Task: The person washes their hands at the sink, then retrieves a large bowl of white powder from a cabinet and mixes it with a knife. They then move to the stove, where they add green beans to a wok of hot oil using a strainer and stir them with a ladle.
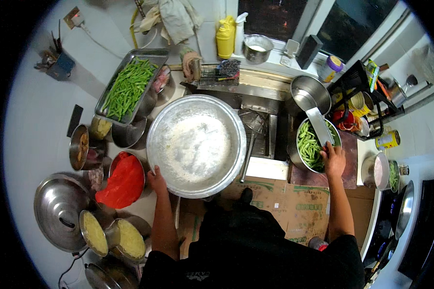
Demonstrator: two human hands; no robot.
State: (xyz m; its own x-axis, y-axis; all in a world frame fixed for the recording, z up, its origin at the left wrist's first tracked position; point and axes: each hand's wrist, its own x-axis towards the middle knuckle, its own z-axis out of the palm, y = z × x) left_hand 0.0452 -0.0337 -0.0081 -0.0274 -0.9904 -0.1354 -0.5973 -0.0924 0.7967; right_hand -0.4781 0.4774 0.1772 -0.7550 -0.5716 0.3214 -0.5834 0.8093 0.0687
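A large aluminium basin (197, 104), pale and powdery-looking across its floor, sits over the sink's left part. My left hand (157, 182) grips its lower left rim, thumb side up; the fingers beneath are hidden. On the right, my right hand (333, 159) holds the flat handle of a steel dipper (320, 126). The dipper's round bowl lies farther back, beside the sink corner. Directly under the handle stands a steel pot (293, 153) of cut green beans (310, 144), on a brown cutting board (348, 159).
A wire skimmer (251, 144) crosses the sink (271, 144). Left are a tray of green beans (128, 86), a red plastic bag (123, 180), a large lid (59, 213) and several bowls. A black rack (365, 94) stands right; a stove (385, 213) is lower right. Flattened cardboard (293, 206) covers the floor.
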